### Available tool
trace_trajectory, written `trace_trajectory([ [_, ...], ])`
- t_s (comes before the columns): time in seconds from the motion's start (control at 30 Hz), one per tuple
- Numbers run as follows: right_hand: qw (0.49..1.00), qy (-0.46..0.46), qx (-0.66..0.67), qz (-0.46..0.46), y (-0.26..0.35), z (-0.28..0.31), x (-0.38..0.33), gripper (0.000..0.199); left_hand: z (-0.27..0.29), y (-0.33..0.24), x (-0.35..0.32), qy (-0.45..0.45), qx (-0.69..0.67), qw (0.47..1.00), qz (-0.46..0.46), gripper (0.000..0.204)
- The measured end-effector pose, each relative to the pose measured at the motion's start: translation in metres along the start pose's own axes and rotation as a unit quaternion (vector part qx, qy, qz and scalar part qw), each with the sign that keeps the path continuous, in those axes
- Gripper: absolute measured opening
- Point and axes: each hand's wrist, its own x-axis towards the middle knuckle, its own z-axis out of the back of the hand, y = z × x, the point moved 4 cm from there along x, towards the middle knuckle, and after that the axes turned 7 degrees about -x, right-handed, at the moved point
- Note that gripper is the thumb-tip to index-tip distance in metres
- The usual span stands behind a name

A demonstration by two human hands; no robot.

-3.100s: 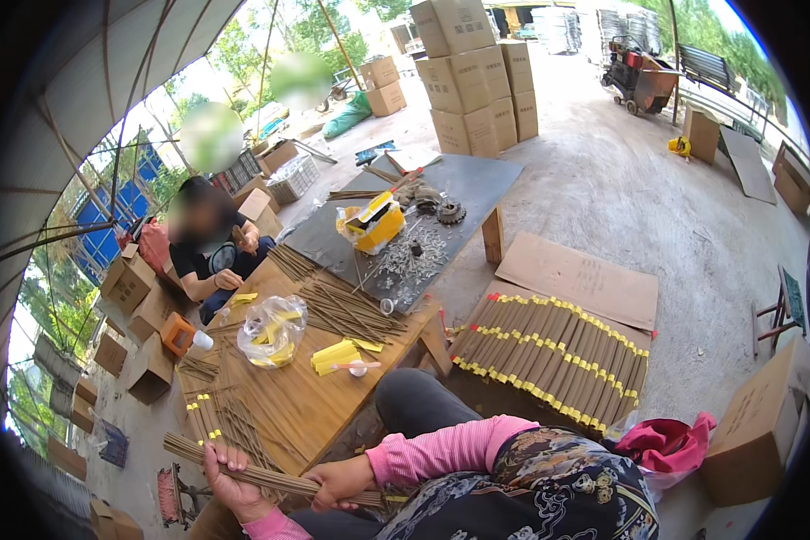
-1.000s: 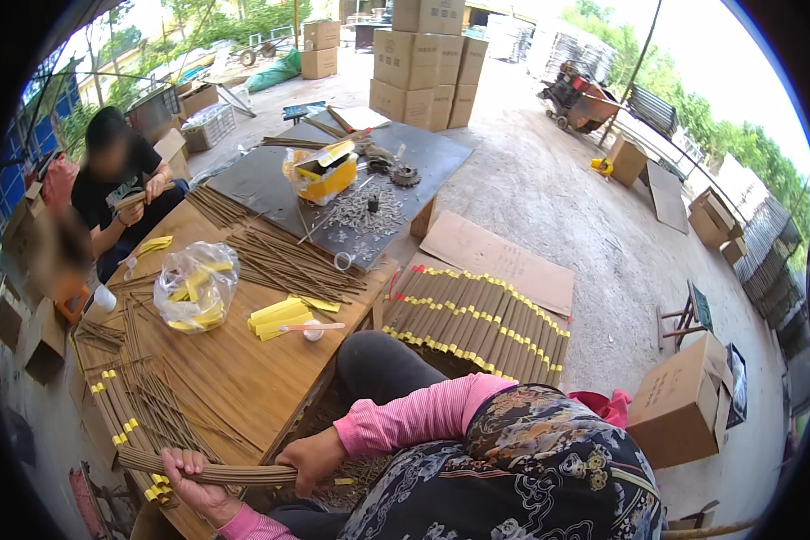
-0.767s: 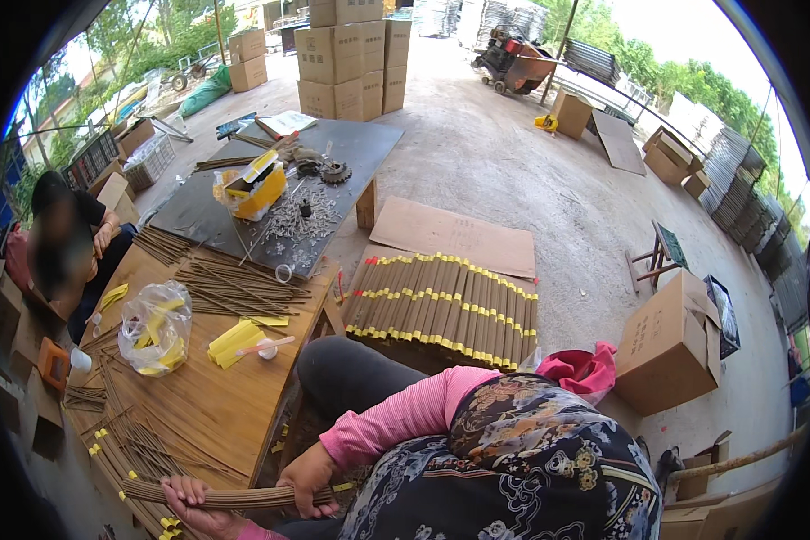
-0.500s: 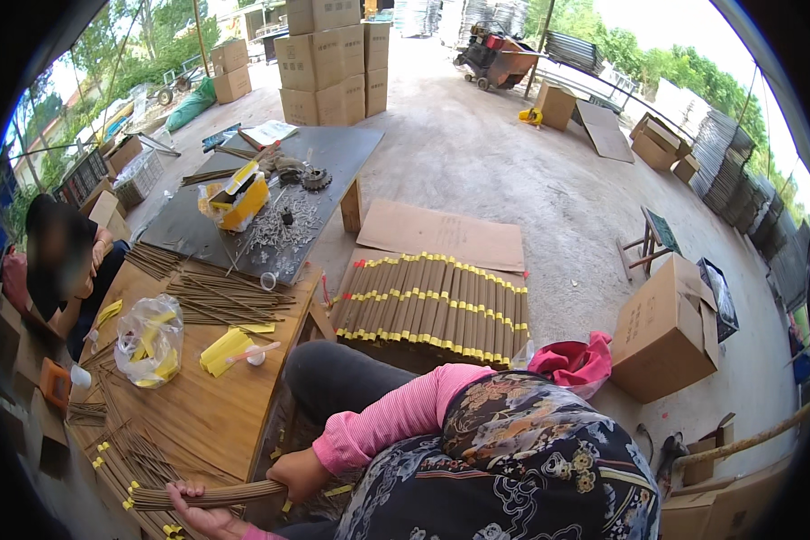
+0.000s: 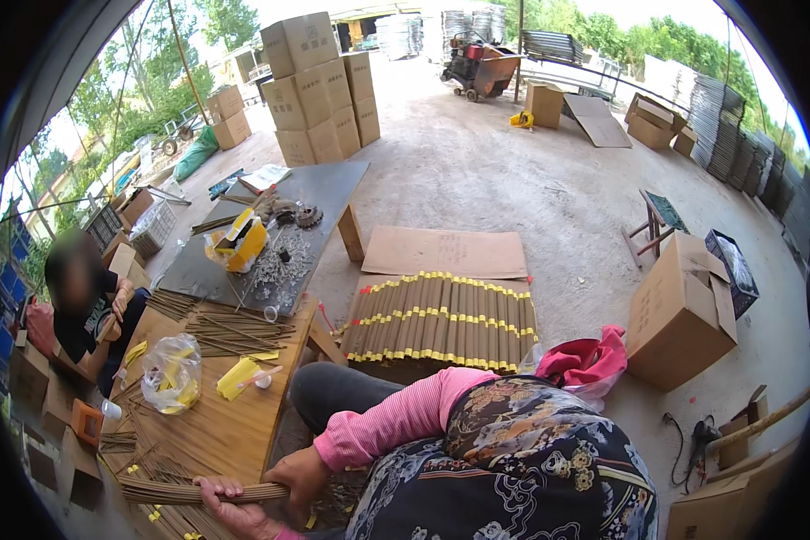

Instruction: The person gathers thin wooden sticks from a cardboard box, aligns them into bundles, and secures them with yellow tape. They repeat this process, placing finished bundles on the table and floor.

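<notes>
Stick bundle (image 5: 157, 490): A bunch of long, thin brown sticks, maybe incense, was in both hands, over the near end of the wooden bench (image 5: 209, 439). I couldn't tell if its far end touched the wood.
Left hand (image 5: 229, 507): Its fingers were wrapped around the bundle near the middle.
Right hand (image 5: 299, 477): Its fingers were closed around the end nearest the body, and that hand hid the tip.
How it felt: The bunch looked light and fairly stiff. One stick alone would likely snap easily, and the dry sides could slide past each other if the squeeze got loose.
Good place to hold: All the way around the middle, with the other hand near one end, seemed best. A pinch on just a few sticks could let the rest spill.
Loose sticks (image 5: 234, 333): More brown sticks lay in a messy heap on the bench.
Yellow strips (image 5: 236, 378): These lay flat beside a small white cup (image 5: 264, 382), and a clear plastic bag (image 5: 171, 373) with yellow bits sat nearby.
Banded bundles (image 5: 441, 315): Many lay side by side in a row, with yellow bands around them, just next to a cardboard sheet (image 5: 445, 251).
Other worker (image 5: 94, 317): This person was at the left side of the bench.
</notes>
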Motion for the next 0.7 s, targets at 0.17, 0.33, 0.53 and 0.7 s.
trace_trajectory([
  [0.17, 0.829, 0.23, 0.492, -0.134, 0.027, -0.02, -0.013, 0.022, -0.021, -0.012, -0.009, 0.075, -0.1, 0.99, 0.069, 0.014],
  [0.33, 0.993, 0.023, 0.056, -0.106, 0.005, -0.022, 0.003, 0.023, 0.018, -0.029, 0.01, -0.133, 0.068, 0.989, 0.013, 0.02],
  [0.53, 0.982, 0.062, 0.114, -0.138, -0.002, -0.022, 0.021, 0.028, 0.031, -0.024, 0.019, -0.122, -0.007, 0.992, 0.017, 0.012],
  [0.7, 0.888, 0.197, 0.37, -0.188, 0.007, -0.031, 0.035, 0.025, 0.036, -0.039, 0.029, 0.018, -0.116, 0.993, 0.035, 0.012],
])
